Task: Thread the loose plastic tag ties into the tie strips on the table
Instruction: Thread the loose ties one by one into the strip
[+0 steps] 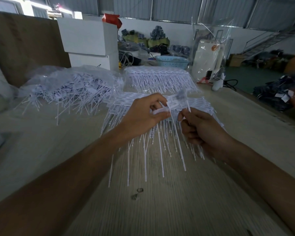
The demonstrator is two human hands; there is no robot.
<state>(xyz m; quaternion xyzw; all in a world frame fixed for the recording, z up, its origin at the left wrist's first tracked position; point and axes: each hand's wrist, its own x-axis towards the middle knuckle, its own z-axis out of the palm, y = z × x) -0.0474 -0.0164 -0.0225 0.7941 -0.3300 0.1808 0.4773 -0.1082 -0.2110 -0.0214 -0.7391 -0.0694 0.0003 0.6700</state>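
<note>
My left hand (143,113) pinches the flat white head of a tag tie strip (162,111) above the table, its long thin tails (160,150) hanging down toward me. My right hand (199,128) is curled and pinches the thin stem of a loose tag tie (188,106) just right of that head. Under both hands lies a stack of white tie strips (199,103). A second stack of tie strips (160,77) lies farther back. A heap of loose tag ties in a clear bag (66,89) sits to the left.
The wooden table (160,201) runs toward me, with two small dark marks (137,193). A white box (89,43), a blue basket (172,62) and a clear bag with a white item (209,58) stand at the back. Dark bundles (276,94) lie at the right.
</note>
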